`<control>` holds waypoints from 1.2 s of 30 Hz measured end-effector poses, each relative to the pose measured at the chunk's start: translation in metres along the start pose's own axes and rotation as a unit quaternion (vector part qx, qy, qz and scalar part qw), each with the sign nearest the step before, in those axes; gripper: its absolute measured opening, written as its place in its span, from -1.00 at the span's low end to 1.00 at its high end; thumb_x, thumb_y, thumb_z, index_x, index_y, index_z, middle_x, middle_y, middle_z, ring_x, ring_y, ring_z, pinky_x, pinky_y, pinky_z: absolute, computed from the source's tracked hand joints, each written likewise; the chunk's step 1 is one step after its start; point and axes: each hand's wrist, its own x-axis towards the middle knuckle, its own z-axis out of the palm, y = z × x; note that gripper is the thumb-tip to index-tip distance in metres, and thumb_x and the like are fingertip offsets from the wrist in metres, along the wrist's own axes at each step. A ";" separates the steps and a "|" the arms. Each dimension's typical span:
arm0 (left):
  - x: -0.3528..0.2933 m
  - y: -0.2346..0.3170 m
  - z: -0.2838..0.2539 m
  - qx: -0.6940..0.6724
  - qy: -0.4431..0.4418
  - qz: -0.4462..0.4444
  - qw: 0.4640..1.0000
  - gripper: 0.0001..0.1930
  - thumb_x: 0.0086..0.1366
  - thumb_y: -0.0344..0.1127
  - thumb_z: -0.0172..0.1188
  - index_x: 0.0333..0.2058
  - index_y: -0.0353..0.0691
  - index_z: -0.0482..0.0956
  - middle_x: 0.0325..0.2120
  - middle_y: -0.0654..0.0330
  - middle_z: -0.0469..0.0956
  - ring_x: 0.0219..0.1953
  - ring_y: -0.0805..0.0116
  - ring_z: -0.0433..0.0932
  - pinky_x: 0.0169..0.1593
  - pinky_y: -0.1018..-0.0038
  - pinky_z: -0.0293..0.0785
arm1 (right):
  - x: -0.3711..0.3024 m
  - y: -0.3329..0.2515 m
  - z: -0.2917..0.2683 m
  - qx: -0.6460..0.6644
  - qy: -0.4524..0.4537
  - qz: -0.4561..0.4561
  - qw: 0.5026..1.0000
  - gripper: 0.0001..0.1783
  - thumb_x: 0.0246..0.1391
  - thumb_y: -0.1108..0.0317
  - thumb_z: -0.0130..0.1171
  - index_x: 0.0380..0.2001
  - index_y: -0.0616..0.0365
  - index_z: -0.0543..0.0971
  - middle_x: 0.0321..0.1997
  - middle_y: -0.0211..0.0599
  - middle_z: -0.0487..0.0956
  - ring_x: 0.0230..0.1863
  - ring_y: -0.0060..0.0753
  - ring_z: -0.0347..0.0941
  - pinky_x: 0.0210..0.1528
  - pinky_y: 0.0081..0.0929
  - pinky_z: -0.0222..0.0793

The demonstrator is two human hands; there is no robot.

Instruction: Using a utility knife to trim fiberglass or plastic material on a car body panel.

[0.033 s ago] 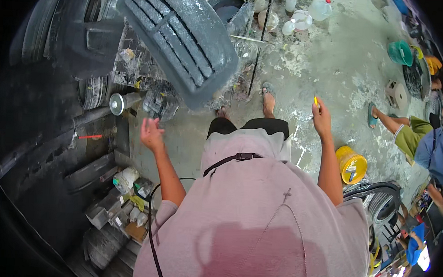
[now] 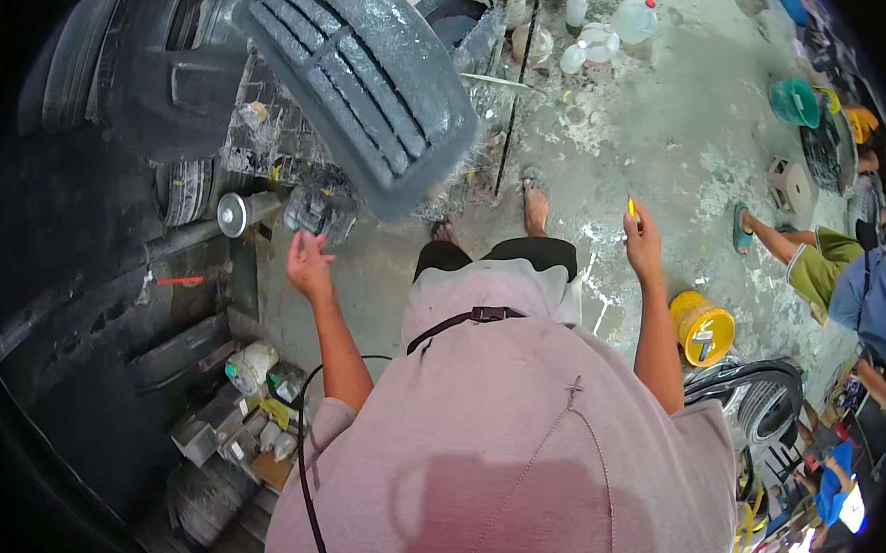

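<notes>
In my right hand point(image 2: 644, 244), a small slim yellow tool point(image 2: 631, 207) sticks up from the closed fingers; its exact kind is too small to tell. That hand is held out over the floor, right of my feet. My left hand point(image 2: 308, 262) hangs in the air with its fingers apart and nothing in them. Nearest to it are a clear crumpled plastic bundle point(image 2: 318, 215) and a grey cylinder with a white round end point(image 2: 234, 215). Ahead of me, a large dark grey moulded panel with long slots point(image 2: 358, 87) lies tilted on a messy, residue-covered stand point(image 2: 259, 152).
A yellow bucket point(image 2: 702, 330) stands at my right, with black hoses point(image 2: 758, 378) behind it. Plastic jugs point(image 2: 637, 19) sit on the stained floor ahead. A green pail point(image 2: 794, 102) and a stool point(image 2: 789, 185) are farther right, near a person in green shorts point(image 2: 822, 266).
My left hand has shifted slightly right and its fingers have changed position. My right hand still holds the yellow tool and has barely moved.
</notes>
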 end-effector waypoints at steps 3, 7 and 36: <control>0.024 -0.021 0.028 -0.073 -0.088 0.045 0.993 -0.54 0.35 -0.32 0.22 0.12 -0.46 0.39 -0.19 -0.02 0.66 -0.36 0.39 0.65 -0.33 0.51 0.60 | -0.048 0.035 0.011 0.018 0.049 0.051 0.997 -0.55 0.30 0.19 0.09 0.20 0.07 0.46 -0.45 -0.37 0.49 -0.48 -0.57 0.39 -0.39 -0.50 0.37; 0.046 -0.040 0.033 -0.103 -0.169 0.076 0.977 -0.56 0.35 -0.33 0.22 0.11 -0.46 0.41 -0.25 0.04 0.65 -0.46 0.39 0.63 -0.36 0.52 0.59 | -0.149 0.088 0.050 0.027 0.080 0.230 0.970 -0.58 0.30 0.17 0.11 0.13 0.13 0.48 -0.49 -0.37 0.49 -0.56 -0.56 0.40 -0.52 -0.50 0.37; 0.047 -0.108 -0.020 0.121 -0.151 0.169 0.966 -0.62 0.26 -0.34 0.28 0.02 -0.36 0.50 -0.13 0.12 0.56 -0.13 0.35 0.57 -0.03 0.39 0.49 | -0.049 -0.166 0.063 0.254 -0.117 0.123 0.952 -0.56 0.32 0.23 0.03 0.18 0.20 0.40 -0.44 -0.19 0.57 -0.60 -0.43 0.50 -0.54 -0.48 0.42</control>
